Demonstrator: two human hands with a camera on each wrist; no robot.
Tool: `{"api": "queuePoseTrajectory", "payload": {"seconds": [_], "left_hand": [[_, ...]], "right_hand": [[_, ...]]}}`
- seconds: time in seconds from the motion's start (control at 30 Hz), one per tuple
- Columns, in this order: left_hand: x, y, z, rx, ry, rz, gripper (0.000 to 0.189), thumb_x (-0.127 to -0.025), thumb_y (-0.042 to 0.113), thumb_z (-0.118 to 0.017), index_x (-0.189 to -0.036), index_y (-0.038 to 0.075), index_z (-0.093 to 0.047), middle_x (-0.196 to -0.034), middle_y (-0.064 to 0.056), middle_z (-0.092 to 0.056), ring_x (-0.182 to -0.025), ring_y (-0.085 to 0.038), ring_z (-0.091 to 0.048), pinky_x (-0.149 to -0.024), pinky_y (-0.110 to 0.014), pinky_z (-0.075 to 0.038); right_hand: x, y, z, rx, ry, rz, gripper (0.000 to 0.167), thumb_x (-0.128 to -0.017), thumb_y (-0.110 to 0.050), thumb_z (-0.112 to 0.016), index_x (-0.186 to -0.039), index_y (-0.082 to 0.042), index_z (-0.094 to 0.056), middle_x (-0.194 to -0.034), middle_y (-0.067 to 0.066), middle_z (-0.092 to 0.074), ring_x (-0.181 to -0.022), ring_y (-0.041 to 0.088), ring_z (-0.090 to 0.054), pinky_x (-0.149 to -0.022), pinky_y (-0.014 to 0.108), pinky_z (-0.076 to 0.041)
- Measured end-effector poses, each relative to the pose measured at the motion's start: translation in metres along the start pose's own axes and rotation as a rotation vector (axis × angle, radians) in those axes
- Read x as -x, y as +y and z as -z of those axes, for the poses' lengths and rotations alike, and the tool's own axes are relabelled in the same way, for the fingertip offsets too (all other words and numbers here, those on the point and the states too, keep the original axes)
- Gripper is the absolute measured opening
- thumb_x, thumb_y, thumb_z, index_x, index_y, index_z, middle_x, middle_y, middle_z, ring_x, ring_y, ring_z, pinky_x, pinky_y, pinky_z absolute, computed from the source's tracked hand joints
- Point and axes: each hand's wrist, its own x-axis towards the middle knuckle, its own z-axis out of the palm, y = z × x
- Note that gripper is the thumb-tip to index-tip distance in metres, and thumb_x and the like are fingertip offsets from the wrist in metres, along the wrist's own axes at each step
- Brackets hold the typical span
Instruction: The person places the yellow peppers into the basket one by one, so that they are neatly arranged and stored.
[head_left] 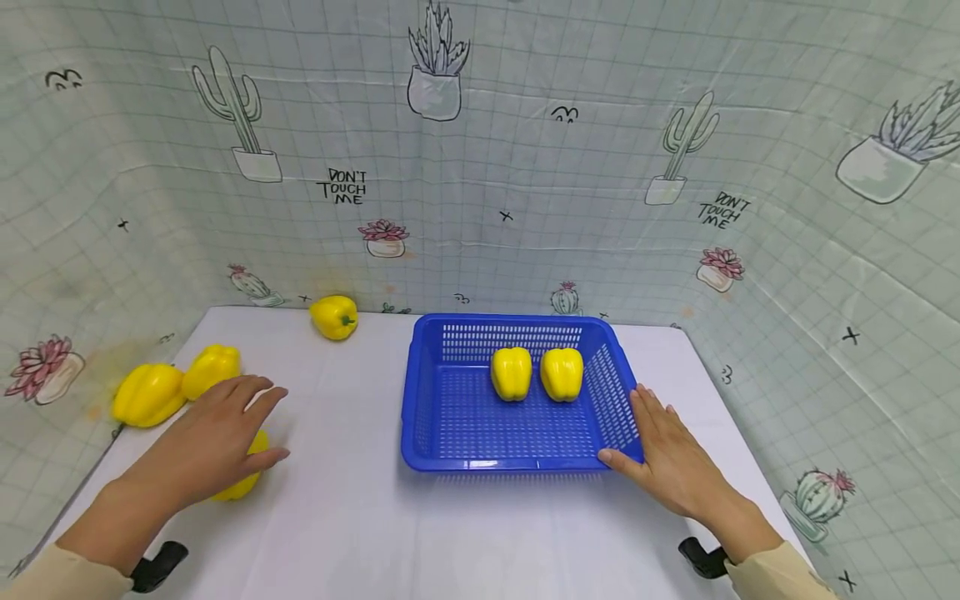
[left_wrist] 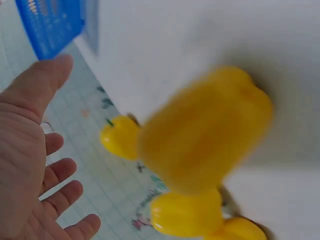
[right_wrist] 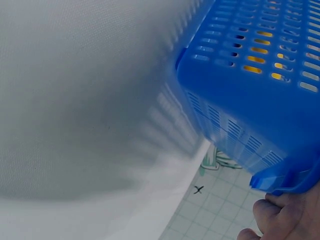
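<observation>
My left hand (head_left: 213, 437) hovers with fingers spread over a yellow bell pepper (head_left: 238, 490) that it partly hides in the head view. The left wrist view shows this pepper (left_wrist: 210, 130) large and blurred, apart from the palm. At the right, a blue plastic basket (head_left: 495, 465) holds two yellow bell peppers, a left one (head_left: 512, 374) and a right one (head_left: 562, 374). My right hand (head_left: 671, 458) rests against the basket's right side, thumb at the front corner and the other fingers fairly straight. The right wrist view shows its fingers (right_wrist: 285, 215) beside the rim, partly cut off.
Two more yellow bell peppers, one in front (head_left: 148, 395) and one behind (head_left: 212, 372), lie near the table's left edge. Another pepper (head_left: 334, 317) lies at the back edge. A patterned cloth (head_left: 480, 167) surrounds the white table (head_left: 337, 533) at the back and sides.
</observation>
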Motion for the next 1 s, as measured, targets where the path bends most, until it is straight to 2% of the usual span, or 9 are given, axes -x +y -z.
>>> {"api": "queuePoseTrajectory", "payload": {"seconds": [0.2, 0.33, 0.53, 0.77, 0.9, 1.0], "left_hand": [[0.027, -0.022, -0.011, -0.063, 0.025, -0.08, 0.096, -0.069, 0.059, -0.093, -0.139, 0.003, -0.058, -0.137, -0.022, -0.057, -0.126, -0.044, -0.053, -0.11, -0.065, -0.045], [0.035, -0.028, -0.017, -0.058, -0.014, -0.077, 0.103, -0.065, 0.062, -0.094, -0.143, 0.006, -0.056, -0.141, -0.023, -0.055, -0.13, -0.045, -0.05, -0.111, -0.067, -0.042], [0.042, -0.032, -0.028, -0.084, -0.123, -0.042, 0.106, -0.065, 0.062, -0.093, -0.144, 0.006, -0.052, -0.14, -0.026, -0.054, -0.129, -0.048, -0.048, -0.113, -0.069, -0.04], [0.043, -0.036, -0.04, -0.161, -0.147, -0.043, 0.104, -0.068, 0.061, -0.092, -0.142, 0.003, -0.05, -0.135, -0.025, -0.054, -0.123, -0.046, -0.053, -0.109, -0.065, -0.047], [0.043, -0.038, -0.043, -0.153, -0.167, -0.026, 0.102, -0.068, 0.057, -0.094, -0.141, 0.002, -0.049, -0.133, -0.025, -0.054, -0.12, -0.045, -0.054, -0.108, -0.063, -0.049], [0.041, -0.04, -0.045, -0.139, -0.154, -0.029, 0.1, -0.068, 0.052, -0.095, -0.14, 0.0, -0.048, -0.13, -0.025, -0.054, -0.117, -0.043, -0.056, -0.104, -0.061, -0.052]], "right_hand": [[0.0, 0.002, -0.001, 0.006, 0.003, -0.001, 0.106, -0.1, -0.065, -0.057, -0.164, 0.008, -0.016, -0.171, 0.032, -0.015, -0.158, 0.051, -0.019, -0.129, 0.065, -0.017], [0.0, 0.003, -0.001, 0.003, 0.004, -0.001, 0.106, -0.1, -0.065, -0.057, -0.164, 0.008, -0.015, -0.172, 0.032, -0.014, -0.158, 0.051, -0.019, -0.129, 0.065, -0.017], [0.0, 0.002, -0.002, -0.002, 0.009, 0.004, 0.105, -0.1, -0.064, -0.057, -0.164, 0.009, -0.016, -0.171, 0.032, -0.015, -0.158, 0.052, -0.02, -0.128, 0.067, -0.017], [0.0, 0.001, -0.002, 0.005, 0.007, 0.0, 0.105, -0.1, -0.064, -0.057, -0.164, 0.008, -0.016, -0.172, 0.032, -0.015, -0.158, 0.051, -0.02, -0.128, 0.067, -0.018], [0.0, 0.001, -0.002, 0.009, 0.009, 0.001, 0.105, -0.1, -0.065, -0.056, -0.164, 0.008, -0.017, -0.171, 0.032, -0.016, -0.157, 0.051, -0.021, -0.128, 0.067, -0.018], [0.001, 0.001, -0.002, 0.013, 0.011, -0.001, 0.105, -0.1, -0.065, -0.057, -0.164, 0.008, -0.017, -0.171, 0.032, -0.016, -0.157, 0.051, -0.022, -0.128, 0.067, -0.018]]}}
